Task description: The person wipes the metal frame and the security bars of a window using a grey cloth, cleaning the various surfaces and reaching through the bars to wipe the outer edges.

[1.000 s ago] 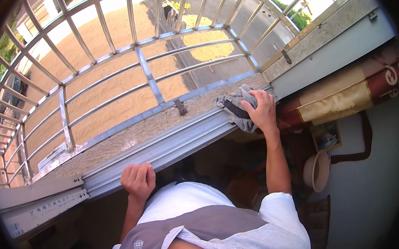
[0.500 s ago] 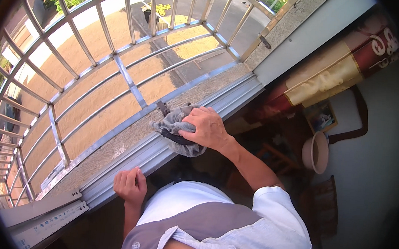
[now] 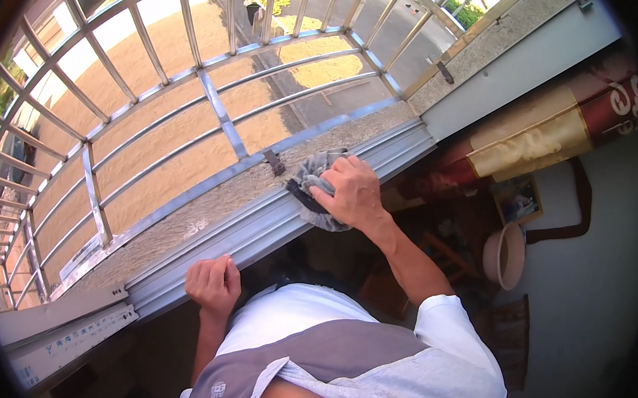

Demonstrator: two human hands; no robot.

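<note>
A bunched grey cloth (image 3: 311,187) with a dark edge lies pressed on the metal window track (image 3: 247,227). My right hand (image 3: 352,192) is closed over it, with the thumb along its near side. Part of the cloth reaches over the track's outer edge to the rough sill (image 3: 207,210). Further left, my left hand (image 3: 213,282) rests at the inner edge of the track, its fingers curled into a loose fist. Whether those fingers grip the track's edge is hidden.
Beyond the sill stands a metal bar cage (image 3: 221,118), with a small rusty bracket (image 3: 274,163) near the cloth. White frame pieces (image 3: 76,334) lie at the track's left end. To the right are a red and gold curtain (image 3: 530,140), a pink basin (image 3: 503,256) and wooden furniture.
My right hand has slid the cloth along the track, up and to the right. The rusty bracket is now more uncovered. My left hand stays at the track's edge.
</note>
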